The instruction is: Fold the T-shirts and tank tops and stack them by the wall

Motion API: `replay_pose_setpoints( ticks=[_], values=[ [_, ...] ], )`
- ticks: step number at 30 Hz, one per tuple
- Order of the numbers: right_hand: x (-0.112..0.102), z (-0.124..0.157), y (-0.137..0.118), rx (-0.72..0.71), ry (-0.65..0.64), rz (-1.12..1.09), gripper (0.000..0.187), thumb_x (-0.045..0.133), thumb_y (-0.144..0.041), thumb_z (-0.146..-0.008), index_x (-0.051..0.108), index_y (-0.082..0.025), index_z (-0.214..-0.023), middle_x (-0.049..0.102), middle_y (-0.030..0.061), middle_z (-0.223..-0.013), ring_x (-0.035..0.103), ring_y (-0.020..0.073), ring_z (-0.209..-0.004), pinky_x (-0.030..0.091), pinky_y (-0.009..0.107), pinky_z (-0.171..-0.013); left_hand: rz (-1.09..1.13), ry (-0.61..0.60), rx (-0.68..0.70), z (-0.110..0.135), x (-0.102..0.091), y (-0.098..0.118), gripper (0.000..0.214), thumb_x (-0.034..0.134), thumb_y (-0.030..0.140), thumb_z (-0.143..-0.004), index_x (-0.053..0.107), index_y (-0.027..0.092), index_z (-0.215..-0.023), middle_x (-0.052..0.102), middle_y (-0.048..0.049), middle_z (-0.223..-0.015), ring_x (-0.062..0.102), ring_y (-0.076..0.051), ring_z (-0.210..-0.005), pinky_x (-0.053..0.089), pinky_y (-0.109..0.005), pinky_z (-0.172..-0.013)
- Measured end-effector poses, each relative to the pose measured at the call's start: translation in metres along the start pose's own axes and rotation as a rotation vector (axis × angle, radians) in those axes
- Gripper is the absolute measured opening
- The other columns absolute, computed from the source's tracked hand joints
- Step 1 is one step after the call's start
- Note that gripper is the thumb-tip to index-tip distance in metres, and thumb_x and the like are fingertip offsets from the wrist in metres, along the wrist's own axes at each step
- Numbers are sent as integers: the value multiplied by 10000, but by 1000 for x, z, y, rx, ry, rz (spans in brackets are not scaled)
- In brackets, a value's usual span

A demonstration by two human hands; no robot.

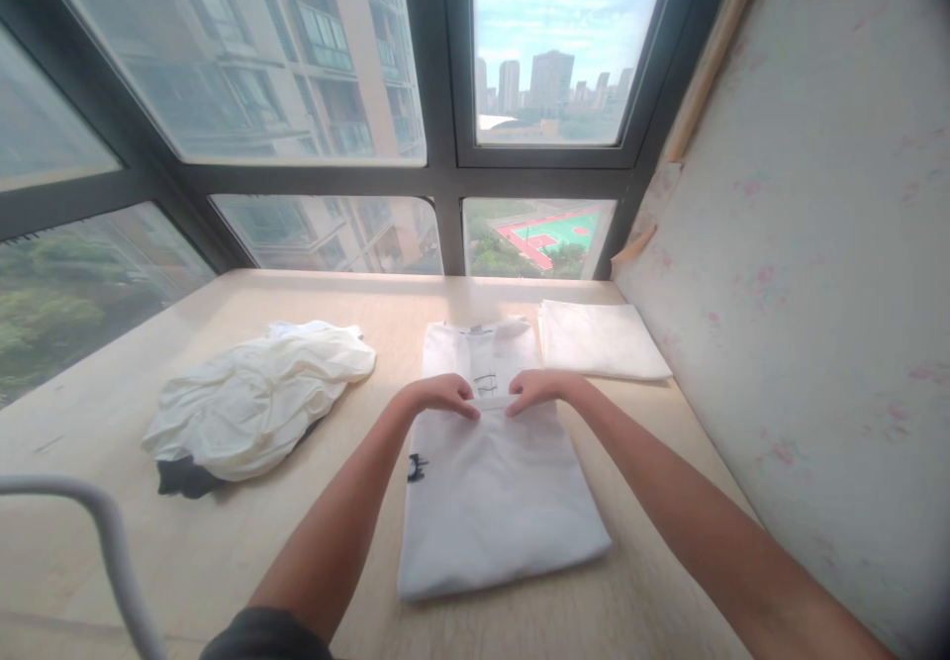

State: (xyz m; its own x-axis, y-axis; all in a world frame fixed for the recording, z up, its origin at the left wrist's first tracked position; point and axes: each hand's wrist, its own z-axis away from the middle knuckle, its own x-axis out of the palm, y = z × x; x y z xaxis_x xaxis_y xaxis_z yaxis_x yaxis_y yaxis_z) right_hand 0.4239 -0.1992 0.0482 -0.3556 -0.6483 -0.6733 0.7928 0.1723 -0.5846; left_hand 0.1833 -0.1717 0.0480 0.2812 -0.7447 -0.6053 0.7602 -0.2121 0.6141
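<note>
A white T-shirt (512, 502) lies folded into a long rectangle on the wooden surface, its neckline at the far end. A dark print shows on its left edge, and thin dark lines mark the cloth between my hands. Across its upper part, my left hand (447, 395) pinches a folded edge of the cloth between thumb and curled fingers. A short gap to the right, my right hand (538, 389) grips the same edge with its thumb towards me. The fingertips of both hands are partly hidden.
A folded white cloth (601, 340) lies at the back right, by the papered wall (802, 244). To the left sits a crumpled white garment (252, 403) with a dark part. A curved pale tube (104, 521) stands at the near left. Windows (319, 179) border the far edge.
</note>
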Motion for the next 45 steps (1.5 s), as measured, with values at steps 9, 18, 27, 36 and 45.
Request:
replay_pose_setpoints(
  ticks=[9, 18, 27, 36, 45],
  values=[
    [9, 18, -9, -177, -22, -58, 284, 590, -209, -733, 723, -190, -983, 689, 1, -909, 606, 174, -828, 421, 236, -696, 161, -2, 114, 20, 5, 5, 423, 687, 386, -682, 698, 189, -1056, 703, -27, -889, 637, -192, -805, 472, -266, -694],
    [22, 14, -6, -127, 254, 44, 209, 553, -216, -852, 719, -171, -970, 685, 47, -940, 618, 195, -848, 452, 269, -728, 95, 184, 201, 9, 18, 15, 400, 576, 181, -713, 694, 160, -1095, 723, -60, -940, 674, -200, -858, 534, -295, -771],
    [107, 34, 0, -152, 758, 319, 405, 447, -282, -988, 554, -190, -1367, 514, 102, -1456, 416, 268, -1364, 287, 446, -1154, -335, 729, 94, 57, 106, 11, 483, 503, 345, -926, 535, 191, -1383, 479, -145, -1492, 357, -368, -1418, 240, -615, -1154],
    [135, 33, 25, 10, 703, 417, 593, 379, -501, -1009, 396, -195, -1516, 306, 72, -1608, 248, 281, -1488, 160, 513, -1205, -676, 742, -36, 52, 136, -35, 631, 397, 536, -966, 345, 266, -1534, 278, -87, -1622, 252, -351, -1486, 206, -613, -1164],
    [175, 75, 8, -73, 709, 495, 590, 433, -422, -993, 363, -196, -1534, 272, 77, -1621, 241, 291, -1488, 179, 522, -1200, -749, 873, 24, 96, 189, -37, 619, 437, 508, -956, 368, 268, -1523, 333, -94, -1600, 317, -354, -1451, 206, -604, -1141]
  ],
)
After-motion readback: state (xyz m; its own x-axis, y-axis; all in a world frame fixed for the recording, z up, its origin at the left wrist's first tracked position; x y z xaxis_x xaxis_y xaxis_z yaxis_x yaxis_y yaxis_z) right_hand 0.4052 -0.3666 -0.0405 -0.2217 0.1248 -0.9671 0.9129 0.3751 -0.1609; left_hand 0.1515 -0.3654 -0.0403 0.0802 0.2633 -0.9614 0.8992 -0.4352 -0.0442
